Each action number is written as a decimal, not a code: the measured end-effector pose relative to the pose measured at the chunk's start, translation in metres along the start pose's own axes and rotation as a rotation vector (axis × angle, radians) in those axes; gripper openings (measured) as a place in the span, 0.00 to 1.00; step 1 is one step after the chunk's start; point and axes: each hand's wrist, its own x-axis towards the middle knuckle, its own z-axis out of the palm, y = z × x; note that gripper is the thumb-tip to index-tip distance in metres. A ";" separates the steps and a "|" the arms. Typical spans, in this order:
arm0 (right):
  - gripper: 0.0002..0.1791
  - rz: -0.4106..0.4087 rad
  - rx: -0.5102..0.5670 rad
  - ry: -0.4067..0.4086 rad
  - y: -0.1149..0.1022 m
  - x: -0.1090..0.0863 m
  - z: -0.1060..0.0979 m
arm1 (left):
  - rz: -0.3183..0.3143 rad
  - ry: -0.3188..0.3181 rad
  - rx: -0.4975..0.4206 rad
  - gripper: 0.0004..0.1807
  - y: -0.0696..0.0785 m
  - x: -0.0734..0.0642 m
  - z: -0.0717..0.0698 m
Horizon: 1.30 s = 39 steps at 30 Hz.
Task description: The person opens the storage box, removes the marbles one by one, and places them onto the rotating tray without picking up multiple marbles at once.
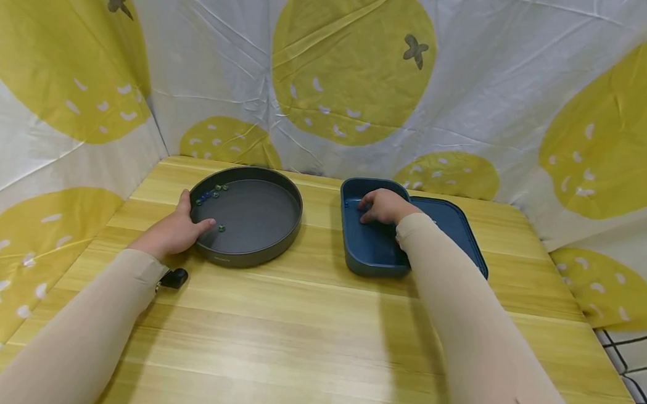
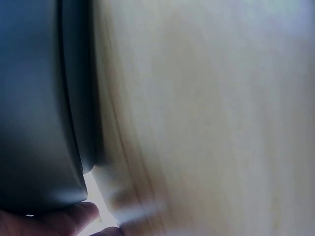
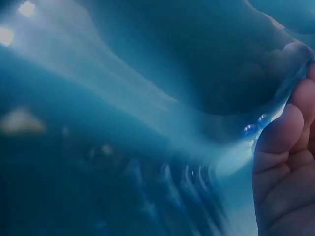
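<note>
My left hand point(image 1: 174, 230) grips the left rim of a dark grey round pan point(image 1: 256, 210), its thumb over the rim and its fingers along the outer wall. Those fingers point(image 2: 74, 216) show against the pan in the left wrist view. Several small green and blue glass marbles point(image 1: 216, 194) lie along the pan's left side, with a single green one point(image 1: 221, 228) near my thumb. My right hand point(image 1: 384, 207) reaches down into a deep blue rectangular container point(image 1: 372, 270), thumb and index finger apart. Blue marbles point(image 3: 251, 130) lie right by the thumb tip in the right wrist view.
A flat blue rimmed lid or tray point(image 1: 455, 225) lies right of the container, partly hidden by my right forearm. The wooden table point(image 1: 292, 348) backs onto a white and yellow patterned cloth point(image 1: 354, 62). Black wire mesh point(image 1: 642, 357) stands at the right edge.
</note>
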 end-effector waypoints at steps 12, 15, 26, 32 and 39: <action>0.30 0.006 0.014 0.011 -0.003 0.010 0.005 | 0.003 -0.001 0.006 0.62 0.000 0.001 0.000; 0.30 -0.009 0.015 0.007 -0.003 0.012 0.007 | 0.001 -0.005 0.007 0.62 0.000 0.002 0.001; 0.22 -0.086 0.018 0.015 -0.007 0.013 0.009 | -0.006 0.001 0.016 0.62 0.000 0.003 -0.001; 0.21 -0.122 0.017 -0.022 -0.010 0.012 0.011 | -0.010 0.002 0.019 0.62 -0.002 0.004 -0.001; 0.22 -0.134 0.039 -0.057 -0.011 0.013 0.014 | -0.007 0.002 0.017 0.62 -0.001 0.003 0.000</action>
